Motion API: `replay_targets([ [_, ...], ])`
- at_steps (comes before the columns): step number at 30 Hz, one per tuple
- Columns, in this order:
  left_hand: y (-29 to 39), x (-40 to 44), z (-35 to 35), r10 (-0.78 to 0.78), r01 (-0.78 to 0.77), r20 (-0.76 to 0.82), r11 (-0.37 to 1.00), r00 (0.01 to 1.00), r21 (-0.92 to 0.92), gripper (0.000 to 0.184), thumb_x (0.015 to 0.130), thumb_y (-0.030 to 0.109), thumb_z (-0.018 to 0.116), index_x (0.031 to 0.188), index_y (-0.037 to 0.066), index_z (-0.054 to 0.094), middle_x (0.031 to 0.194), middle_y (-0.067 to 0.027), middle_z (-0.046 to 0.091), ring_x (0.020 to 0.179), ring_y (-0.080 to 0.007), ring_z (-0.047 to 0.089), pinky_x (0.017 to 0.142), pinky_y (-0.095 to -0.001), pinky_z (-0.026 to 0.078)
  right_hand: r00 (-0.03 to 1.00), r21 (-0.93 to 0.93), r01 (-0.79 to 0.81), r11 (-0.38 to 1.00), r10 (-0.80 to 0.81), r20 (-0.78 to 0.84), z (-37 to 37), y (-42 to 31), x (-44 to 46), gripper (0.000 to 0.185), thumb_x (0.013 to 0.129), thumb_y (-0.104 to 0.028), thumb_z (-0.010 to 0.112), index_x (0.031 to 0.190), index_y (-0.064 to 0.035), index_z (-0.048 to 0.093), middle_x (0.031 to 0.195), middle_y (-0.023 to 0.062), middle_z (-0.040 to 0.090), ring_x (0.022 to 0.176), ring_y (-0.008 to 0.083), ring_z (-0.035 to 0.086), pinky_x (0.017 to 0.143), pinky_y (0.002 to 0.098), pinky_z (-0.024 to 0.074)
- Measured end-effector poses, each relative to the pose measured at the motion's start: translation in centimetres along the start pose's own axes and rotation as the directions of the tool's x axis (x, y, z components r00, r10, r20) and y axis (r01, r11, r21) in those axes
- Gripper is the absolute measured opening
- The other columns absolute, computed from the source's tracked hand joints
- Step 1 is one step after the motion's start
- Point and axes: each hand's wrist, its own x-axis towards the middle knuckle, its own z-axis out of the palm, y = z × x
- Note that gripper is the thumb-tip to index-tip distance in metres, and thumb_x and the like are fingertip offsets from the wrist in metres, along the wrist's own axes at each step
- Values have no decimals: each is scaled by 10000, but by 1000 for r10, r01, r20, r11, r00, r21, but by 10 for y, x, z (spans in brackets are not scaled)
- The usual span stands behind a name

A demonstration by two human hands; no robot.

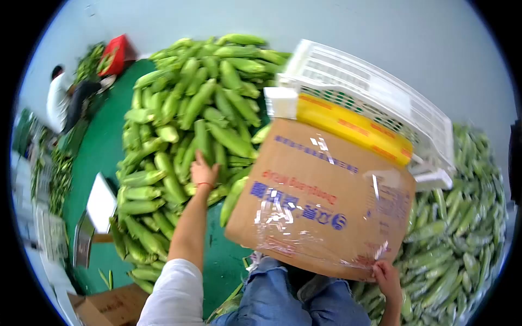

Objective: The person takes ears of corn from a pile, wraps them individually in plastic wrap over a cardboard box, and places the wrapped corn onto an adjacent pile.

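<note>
A large heap of green-husked corn (179,98) lies ahead and to my left. My left hand (204,173) reaches into it, fingers curled around the lower end of an ear of corn (202,138). Before my knees is a cardboard-topped wrapping board (304,190) with printed lettering, covered by a sheet of clear cling film (348,247). A yellow-printed film roll (353,129) lies across its far edge. My right hand (387,280) pinches the film at the board's near right corner.
A white plastic crate (375,81) stands behind the roll. Film-wrapped corn (451,255) is piled on the right. A cardboard box (117,307) sits at lower left, and a white-topped stand (101,204) beside the heap. Another person (60,100) sits far left near a red crate (117,57).
</note>
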Motion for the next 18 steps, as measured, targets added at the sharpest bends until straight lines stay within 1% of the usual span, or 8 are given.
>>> replay_targets([
  [2,-14,21,12,-34,36,47,999,998,-37,996,728,382,795,1494,109,220,1159,-265,570,1008,-423,595,860,-474,502,999,-58,5,998,-7,-38,-2,-8,-3,154,923,-156,586,914,-5,609,725,106,631,663,210,628,630,317,487],
  [4,-77,59,70,115,-125,-54,813,992,-568,896,771,361,775,1483,123,286,1346,-195,515,1101,-306,594,895,-453,494,998,-75,7,997,-11,-59,0,-18,-8,147,922,-160,584,930,-14,608,752,124,635,685,251,641,649,338,494],
  [5,-42,29,7,16,263,329,564,944,-783,850,819,301,739,1492,86,266,1360,-157,498,1163,-249,549,956,-402,464,998,-60,-4,998,1,-58,0,-22,-7,142,921,-158,583,939,-19,607,765,129,637,698,266,646,658,346,497],
  [7,-1,-34,-68,-93,355,343,322,935,-878,723,870,229,663,1471,52,302,1345,-161,505,1069,-239,598,839,-330,513,995,-49,-3,999,-2,-96,2,-22,-8,136,924,-157,578,954,-26,604,773,129,639,698,262,647,658,348,497],
  [9,8,-83,-108,159,265,275,78,948,-961,790,822,191,725,1481,71,306,1349,-117,510,1174,-232,524,973,-386,440,993,-48,-15,999,9,-118,8,-25,-11,132,929,-155,570,965,-32,602,779,128,639,700,260,647,661,349,498],
  [10,20,-105,-132,327,133,195,204,925,-970,765,794,175,734,1455,82,360,1339,-111,519,1175,-245,525,968,-400,441,991,-55,-26,998,18,-133,9,-30,-12,130,931,-154,565,969,-35,601,780,127,638,703,260,647,664,349,499],
  [13,77,-157,-187,870,-725,-65,364,488,-585,666,696,154,760,1325,118,542,1271,-112,556,1148,-283,539,951,-404,454,982,-138,-6,990,-20,-187,14,-25,-16,122,935,-157,555,976,-48,589,821,137,645,746,305,647,673,379,503],
  [18,177,-215,-165,999,-896,-47,-3,20,-445,607,654,196,771,1239,215,610,1179,-100,579,1033,-307,560,879,-385,498,950,-314,87,945,-173,-258,23,-28,-31,101,912,-134,588,970,-52,577,855,148,654,787,340,647,690,403,509],
])
